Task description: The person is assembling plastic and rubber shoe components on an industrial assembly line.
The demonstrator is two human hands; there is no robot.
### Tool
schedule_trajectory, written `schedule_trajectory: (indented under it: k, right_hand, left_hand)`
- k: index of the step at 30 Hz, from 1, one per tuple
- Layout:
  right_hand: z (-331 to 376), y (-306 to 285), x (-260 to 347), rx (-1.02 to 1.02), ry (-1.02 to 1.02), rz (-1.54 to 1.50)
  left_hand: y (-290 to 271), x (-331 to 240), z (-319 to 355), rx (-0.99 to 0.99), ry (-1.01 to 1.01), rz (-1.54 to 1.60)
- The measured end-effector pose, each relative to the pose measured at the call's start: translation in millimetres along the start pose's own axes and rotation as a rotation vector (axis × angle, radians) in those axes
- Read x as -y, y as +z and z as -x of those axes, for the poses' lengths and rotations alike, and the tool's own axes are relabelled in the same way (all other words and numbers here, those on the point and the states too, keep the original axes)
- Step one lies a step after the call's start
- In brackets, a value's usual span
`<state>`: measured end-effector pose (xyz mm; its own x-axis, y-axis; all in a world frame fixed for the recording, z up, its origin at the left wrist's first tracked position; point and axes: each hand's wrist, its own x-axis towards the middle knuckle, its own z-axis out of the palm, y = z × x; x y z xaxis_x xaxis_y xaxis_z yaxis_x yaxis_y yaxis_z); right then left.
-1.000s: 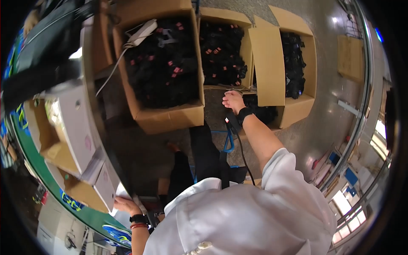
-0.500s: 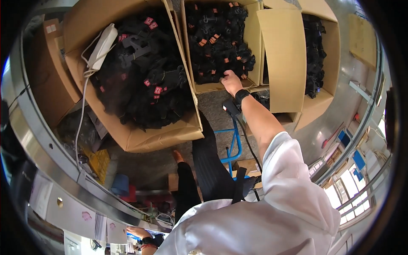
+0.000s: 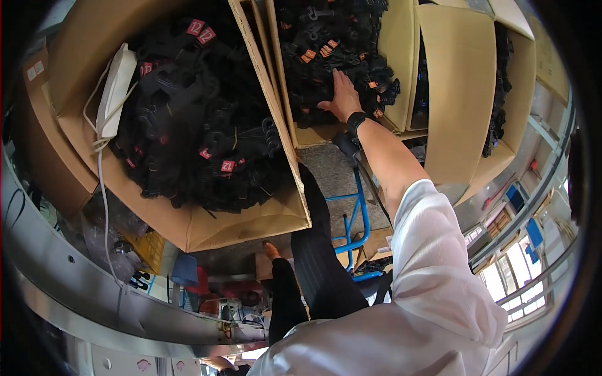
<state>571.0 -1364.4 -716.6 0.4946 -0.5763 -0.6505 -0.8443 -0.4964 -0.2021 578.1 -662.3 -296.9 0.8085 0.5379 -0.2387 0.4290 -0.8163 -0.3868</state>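
Observation:
My right hand (image 3: 342, 97) reaches forward into the middle cardboard box (image 3: 311, 134) and lies flat on a heap of black plastic hangers (image 3: 326, 44) with small red and orange tags. The fingers are stretched out and hold nothing. A black wristband (image 3: 355, 119) sits on that wrist, and a white sleeve (image 3: 433, 263) covers the upper arm. Only a sliver of my left hand (image 3: 216, 363) shows at the lower edge, and its fingers are hidden.
A larger cardboard box (image 3: 207, 232) on the left holds more black tagged hangers (image 3: 200, 125) and a white power strip (image 3: 116, 94) with a trailing cable. A third box (image 3: 458, 94) stands at right. Below are a blue trolley frame (image 3: 359, 219), my dark trouser legs (image 3: 313, 257) and a curved grey metal edge (image 3: 94, 294).
My right hand has gone from the box's near edge deeper onto the hanger pile. The view has swung closer over the boxes. My left hand has dropped nearly out of sight.

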Motion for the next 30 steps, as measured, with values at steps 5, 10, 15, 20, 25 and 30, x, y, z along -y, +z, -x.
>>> schedule_trajectory:
  k: [5, 10, 15, 20, 25, 30]
  right_hand:
    - [11, 6, 31, 0.096, 0.133, -0.036]
    - [12, 16, 30, 0.116, -0.009, 0.120]
    - [4, 22, 18, 0.192, -0.005, -0.005]
    - [5, -9, 1, 0.267, -0.034, -0.162]
    - [24, -43, 5, 0.295, 0.038, -0.260]
    - [40, -63, -21, 0.396, 0.343, -0.811]
  left_hand:
    - [-10, -3, -3, -0.019, 0.012, -0.039]
    - [-7, -9, -6, -0.042, 0.027, -0.033]
    - [-9, -10, -9, -0.061, 0.044, -0.039]
    - [-15, -3, -3, -0.076, 0.049, -0.029]
    - [-13, 4, 6, -0.097, 0.051, 0.007]
    - [-13, 14, 12, -0.115, 0.056, 0.048]
